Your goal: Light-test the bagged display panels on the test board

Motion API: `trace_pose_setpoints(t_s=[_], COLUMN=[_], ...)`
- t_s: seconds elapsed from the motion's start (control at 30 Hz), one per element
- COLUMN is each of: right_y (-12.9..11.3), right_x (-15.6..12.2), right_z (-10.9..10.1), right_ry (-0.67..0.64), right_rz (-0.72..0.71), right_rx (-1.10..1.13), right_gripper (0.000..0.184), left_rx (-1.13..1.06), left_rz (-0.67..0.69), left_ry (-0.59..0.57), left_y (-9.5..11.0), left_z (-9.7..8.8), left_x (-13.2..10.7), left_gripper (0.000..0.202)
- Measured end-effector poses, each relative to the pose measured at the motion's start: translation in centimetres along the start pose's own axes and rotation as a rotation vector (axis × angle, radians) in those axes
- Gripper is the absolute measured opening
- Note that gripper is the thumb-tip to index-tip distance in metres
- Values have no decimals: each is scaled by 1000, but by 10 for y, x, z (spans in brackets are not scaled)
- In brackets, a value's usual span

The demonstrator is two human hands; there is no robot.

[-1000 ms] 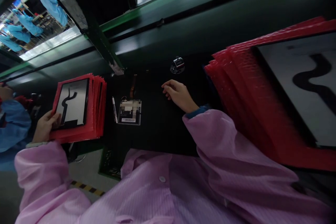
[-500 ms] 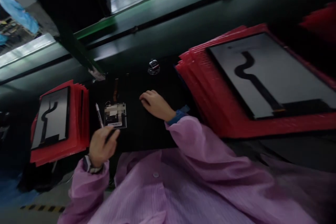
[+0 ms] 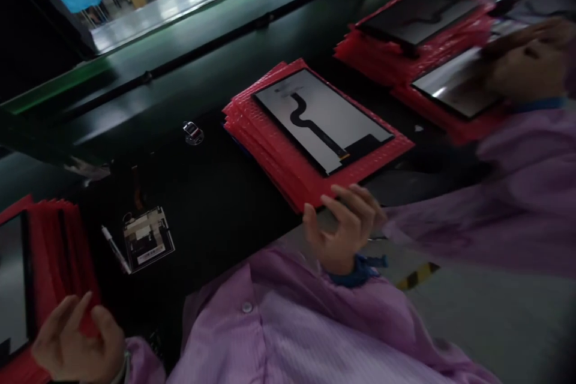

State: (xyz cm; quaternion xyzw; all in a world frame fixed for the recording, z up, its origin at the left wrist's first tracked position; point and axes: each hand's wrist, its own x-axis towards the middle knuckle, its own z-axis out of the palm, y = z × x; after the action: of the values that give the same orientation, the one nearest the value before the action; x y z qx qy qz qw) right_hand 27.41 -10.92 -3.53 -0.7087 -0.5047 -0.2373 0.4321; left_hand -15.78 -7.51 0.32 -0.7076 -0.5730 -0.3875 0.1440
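Right fingers [image 3: 355, 204]: spread, tips at the near edge of the red stack [image 3: 279, 156], apparently touching.
Left hand [image 3: 74, 342]: fingers loosely open, empty, beside the left-hand pile [image 3: 58, 246].
Stack: on dark bench [image 3: 216, 192], panel [image 3: 321, 120] on top.

I see glossy grey glass display panel [image 3: 321, 117], red bubble-textured plastic sleeves [image 3: 288, 165] under it, matt black bench mat [image 3: 216, 192], my smooth pink cloth sleeve [image 3: 288, 330]

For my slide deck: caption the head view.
Right hand reaching the near edge of a red bubble-wrap stack topped by a display panel.
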Motion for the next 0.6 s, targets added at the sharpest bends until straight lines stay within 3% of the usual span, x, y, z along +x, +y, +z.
trace_pose_setpoints(t_s=[0.13, 0.2, 0.3, 0.37, 0.43, 0.53, 0.6], right_y=[19, 23, 24, 22, 14, -10, -31], right_x=[15, 20, 27, 32, 34, 24, 8], right_z=[5, 11, 16, 15, 10, -1, -10], right_ry=[37, 125, 193, 190, 172, 82, -14], right_rz=[-8, -26, -4, -28, -98, -238, -317], right_rx=[-52, -32, -19, 22, 81, 200, 353], right_gripper=[19, 10, 7, 9, 11, 13, 16], left_rx=[-56, -221, -535, -815, -1126, -1530, -1694], left_rz=[304, 242, 196, 48, -226, -694, -933], left_ry=[65, 44, -188, -380, -612, -993, -1088], left_y=[37, 68, 114, 141, 165, 197, 214], left_z=[32, 51, 73, 84, 97, 114, 119], left_x=[-5, -3, 0, 1, 3, 9, 15], left_gripper=[62, 52, 38, 31, 27, 50, 65])
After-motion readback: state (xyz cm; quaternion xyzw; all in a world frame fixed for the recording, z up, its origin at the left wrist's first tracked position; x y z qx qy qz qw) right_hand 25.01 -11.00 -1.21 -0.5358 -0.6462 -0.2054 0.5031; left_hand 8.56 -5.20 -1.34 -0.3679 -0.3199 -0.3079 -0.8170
